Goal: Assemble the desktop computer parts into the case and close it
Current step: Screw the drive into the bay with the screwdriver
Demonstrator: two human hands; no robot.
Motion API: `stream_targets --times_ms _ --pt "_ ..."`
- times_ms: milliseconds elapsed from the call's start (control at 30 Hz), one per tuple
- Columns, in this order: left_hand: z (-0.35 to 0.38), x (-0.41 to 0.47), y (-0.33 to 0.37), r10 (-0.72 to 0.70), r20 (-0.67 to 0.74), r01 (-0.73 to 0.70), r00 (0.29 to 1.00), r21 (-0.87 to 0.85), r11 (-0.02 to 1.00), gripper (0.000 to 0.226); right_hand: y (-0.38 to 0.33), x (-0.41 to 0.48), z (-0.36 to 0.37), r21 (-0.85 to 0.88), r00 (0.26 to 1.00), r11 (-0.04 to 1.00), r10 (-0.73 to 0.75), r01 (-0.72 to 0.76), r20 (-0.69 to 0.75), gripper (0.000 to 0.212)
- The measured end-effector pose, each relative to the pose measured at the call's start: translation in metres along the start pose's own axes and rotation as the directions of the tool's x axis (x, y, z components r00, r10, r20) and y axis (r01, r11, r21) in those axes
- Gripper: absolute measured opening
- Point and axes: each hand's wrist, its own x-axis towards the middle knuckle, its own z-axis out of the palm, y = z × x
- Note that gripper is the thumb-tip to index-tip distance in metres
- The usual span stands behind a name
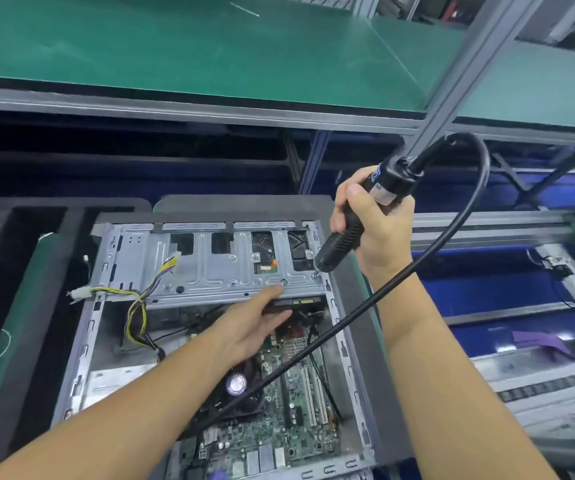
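Observation:
An open grey computer case [85, 327] lies on its side on the bench. A metal drive bracket [217, 268] spans its far end, and the green motherboard [293, 410] with a black fan [237, 386] fills the near half. My right hand [376, 230] grips a black electric screwdriver [345, 237], whose tip sits on a screw at the bracket's right corner. My left hand [258, 323] reaches in with straight fingers, the fingertips touching the bracket's front edge and a dark drive [300, 303] beneath it.
The screwdriver's black cord [466, 216] loops right and falls across the case. Yellow and black power cables [137, 306] hang out at the left. A green shelf [210, 53] and a grey post [466, 71] stand behind. Black foam trays lie left, a blue conveyor right.

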Motion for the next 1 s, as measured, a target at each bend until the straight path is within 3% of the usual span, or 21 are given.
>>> stream_targets --times_ms 167,433,1000 --pt "-0.0007 0.0038 -0.0067 0.070 -0.021 -0.071 0.997 -0.014 0.997 0.037 0.0036 0.0025 -0.0016 -0.003 0.999 1.000 -0.003 0.003 0.038 0.019" --pt "-0.0002 0.0018 -0.0037 0.062 0.019 -0.062 0.998 0.016 0.998 0.039 0.0060 0.0033 -0.0055 -0.014 0.999 1.000 -0.013 0.013 0.046 0.021" --pt "0.0061 -0.0041 -0.0015 0.073 -0.003 -0.073 0.997 0.027 0.997 0.024 0.0090 0.0003 -0.0012 -0.049 0.995 0.999 -0.018 0.023 0.096 0.023"
